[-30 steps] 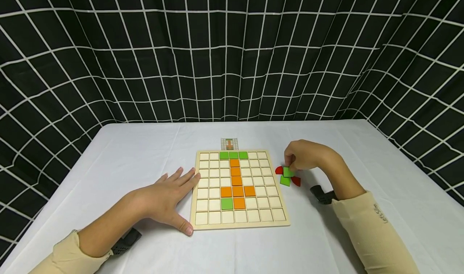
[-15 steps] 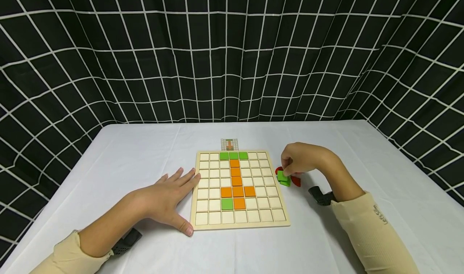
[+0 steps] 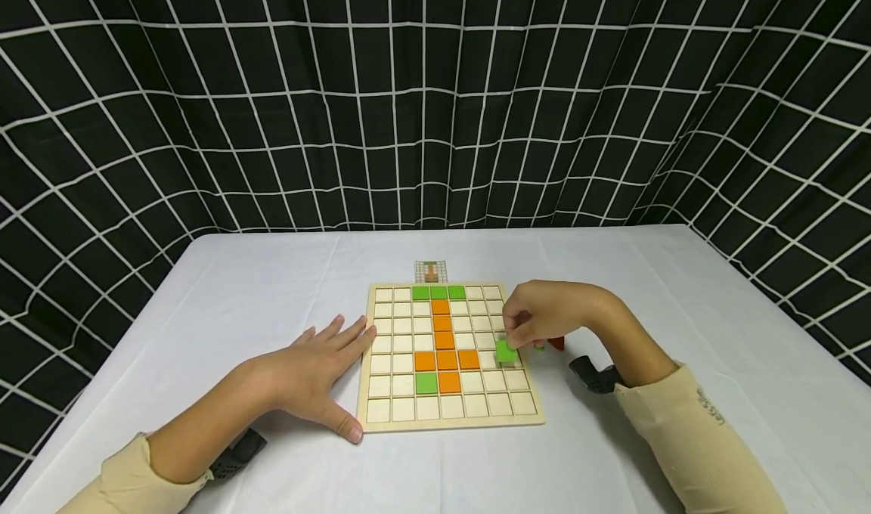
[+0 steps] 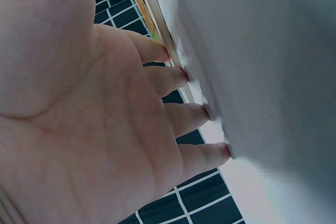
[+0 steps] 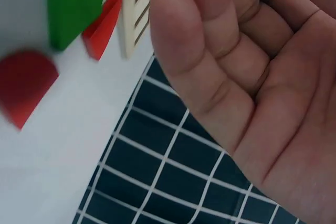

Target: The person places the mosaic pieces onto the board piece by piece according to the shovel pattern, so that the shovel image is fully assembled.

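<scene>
A pale wooden grid board [image 3: 449,425] lies on the table. My left hand [image 3: 309,378] rests flat with fingers spread, its thumb and fingertips at the board's left edge. Thumb and fingers of my right hand [image 3: 554,314] pinch a green square tile [image 3: 505,351] over the board's right-hand columns. Green tiles [image 3: 438,292] fill part of the far row. Orange tiles [image 3: 446,360] form a column with a short crossbar, and one green tile [image 3: 426,382] sits near its foot. In the right wrist view, the right fingers mostly hide the held tile.
Right of the board lie a loose green tile [image 5: 76,9], a red rounded piece [image 5: 26,85] and another red piece [image 5: 102,27], partly behind the right hand in the head view. A small pattern card [image 3: 431,271] lies beyond the far edge. A black gridded curtain [image 3: 435,106] surrounds the table.
My right hand has picked up a green tile from the loose pieces and carried it left over the board. The left hand has stayed in place.
</scene>
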A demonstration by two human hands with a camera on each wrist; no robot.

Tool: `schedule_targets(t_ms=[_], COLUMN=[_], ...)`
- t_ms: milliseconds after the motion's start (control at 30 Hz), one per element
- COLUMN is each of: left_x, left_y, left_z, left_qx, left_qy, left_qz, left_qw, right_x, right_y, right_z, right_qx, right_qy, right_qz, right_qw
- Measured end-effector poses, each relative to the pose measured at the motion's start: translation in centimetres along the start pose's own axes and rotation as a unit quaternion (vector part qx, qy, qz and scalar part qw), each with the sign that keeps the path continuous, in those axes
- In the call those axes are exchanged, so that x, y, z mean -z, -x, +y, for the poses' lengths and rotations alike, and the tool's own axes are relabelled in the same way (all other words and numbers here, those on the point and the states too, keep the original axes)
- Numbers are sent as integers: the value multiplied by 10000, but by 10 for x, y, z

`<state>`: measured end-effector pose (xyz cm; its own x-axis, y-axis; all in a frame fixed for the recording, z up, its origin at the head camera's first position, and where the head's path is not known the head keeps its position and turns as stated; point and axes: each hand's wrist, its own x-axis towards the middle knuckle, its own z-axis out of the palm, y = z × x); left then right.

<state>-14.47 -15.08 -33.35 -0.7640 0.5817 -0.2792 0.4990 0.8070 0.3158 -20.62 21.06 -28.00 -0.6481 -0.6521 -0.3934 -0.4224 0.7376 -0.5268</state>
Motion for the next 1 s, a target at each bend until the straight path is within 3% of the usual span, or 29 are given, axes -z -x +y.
schedule_targets(t_ms=[667, 1000], left_x=[1, 1], left_y=[1, 0], left_z=[1, 1], left_qx=[-5, 10], left_qy=[22, 20], left_qz=[-8, -6], left_qw=[10000, 10000], right_x=[-24, -37], right_y=[-12, -14], right_z=[-31, -48], right_qx=[600, 257], right_qy=[999, 1458], right_qz=[317, 462], right_qw=[9927, 9879])
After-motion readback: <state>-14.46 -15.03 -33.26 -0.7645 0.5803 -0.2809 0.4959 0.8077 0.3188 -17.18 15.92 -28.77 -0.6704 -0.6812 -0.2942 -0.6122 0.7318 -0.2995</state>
